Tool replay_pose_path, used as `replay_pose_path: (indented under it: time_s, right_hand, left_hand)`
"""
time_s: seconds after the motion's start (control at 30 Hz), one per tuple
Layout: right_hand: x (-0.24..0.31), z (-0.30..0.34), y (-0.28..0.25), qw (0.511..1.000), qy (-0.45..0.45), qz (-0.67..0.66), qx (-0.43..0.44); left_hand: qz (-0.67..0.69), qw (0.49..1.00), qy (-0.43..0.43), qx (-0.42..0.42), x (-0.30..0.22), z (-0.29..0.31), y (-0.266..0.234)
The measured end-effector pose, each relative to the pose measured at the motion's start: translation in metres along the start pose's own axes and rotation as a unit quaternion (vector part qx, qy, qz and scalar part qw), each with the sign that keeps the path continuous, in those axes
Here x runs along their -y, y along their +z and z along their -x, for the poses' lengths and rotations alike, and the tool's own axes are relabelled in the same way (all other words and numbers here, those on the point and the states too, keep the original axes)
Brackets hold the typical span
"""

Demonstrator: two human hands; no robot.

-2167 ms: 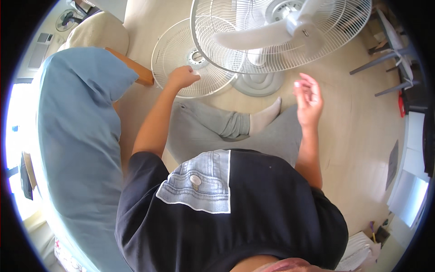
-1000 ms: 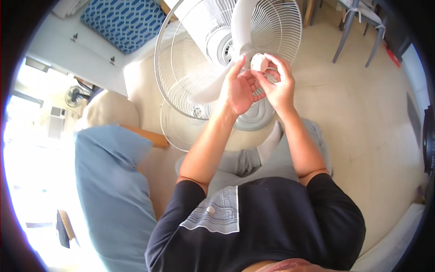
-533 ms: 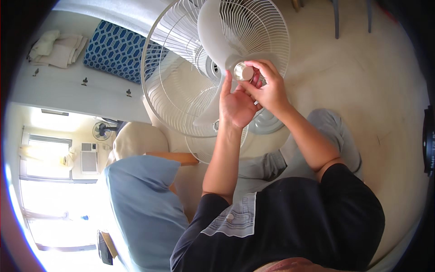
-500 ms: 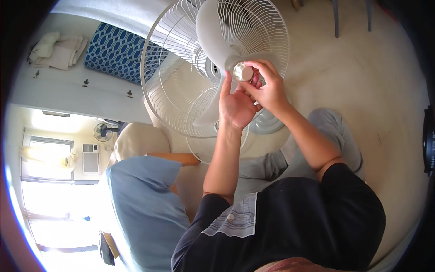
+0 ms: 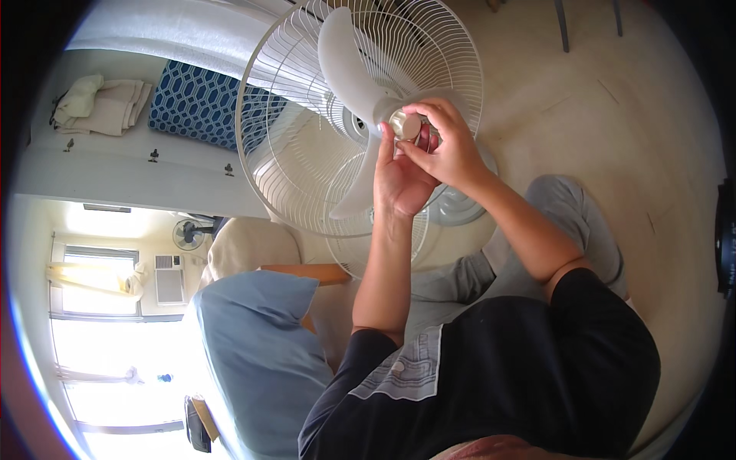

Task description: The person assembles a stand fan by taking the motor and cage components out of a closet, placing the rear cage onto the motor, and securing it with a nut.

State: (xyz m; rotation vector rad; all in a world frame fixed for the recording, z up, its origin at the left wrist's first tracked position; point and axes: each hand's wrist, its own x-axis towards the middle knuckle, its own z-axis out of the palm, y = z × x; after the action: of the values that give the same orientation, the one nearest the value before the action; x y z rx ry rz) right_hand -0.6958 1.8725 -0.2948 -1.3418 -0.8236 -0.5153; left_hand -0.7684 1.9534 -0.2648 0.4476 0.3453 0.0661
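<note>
A white fan blade (image 5: 337, 61) stands in front of a round wire fan grille (image 5: 239, 115). At its hub sits a round, pale knob (image 5: 410, 127). My right hand (image 5: 454, 149) pinches this knob between thumb and fingers. Just below, my left hand (image 5: 406, 184) is cupped at the hub, palm up. Its thumb points up against the blade, and its fingers curl behind the hub, partly hidden by my right hand. A dark motor opening (image 5: 359, 123) shows left of the hub; whether the blade is fixed on its shaft I cannot tell.
The grey fan base (image 5: 458, 207) rests on the floor beyond my bent leg (image 5: 579, 211). At left are a blue patterned cushion (image 5: 203, 103), folded cloths (image 5: 107, 107) and a blue cloth (image 5: 257, 337). Thin chair legs (image 5: 562, 27) stand at the far right.
The view has shifted slightly. Both hands remain at the hub; my right fingers have moved a little around the knob, and the blade is tilted slightly further left.
</note>
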Motion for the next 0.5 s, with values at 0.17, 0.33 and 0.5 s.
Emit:
replay_pose_path:
  time_s: [0.17,0.33,0.5]
  right_hand:
    - [0.002,0.000,0.002,1.000,0.019,-0.006,0.003]
    - [0.006,-0.002,-0.003,0.998,0.040,-0.025,0.039]
    - [0.011,-0.004,-0.008,0.995,0.048,-0.024,0.082]
  left_hand:
    - [0.007,1.000,-0.001,0.015,0.001,0.001,0.002]
    - [-0.007,0.999,-0.011,0.032,0.000,0.002,-0.001]
    - [0.000,0.999,-0.020,0.037,-0.001,0.001,-0.001]
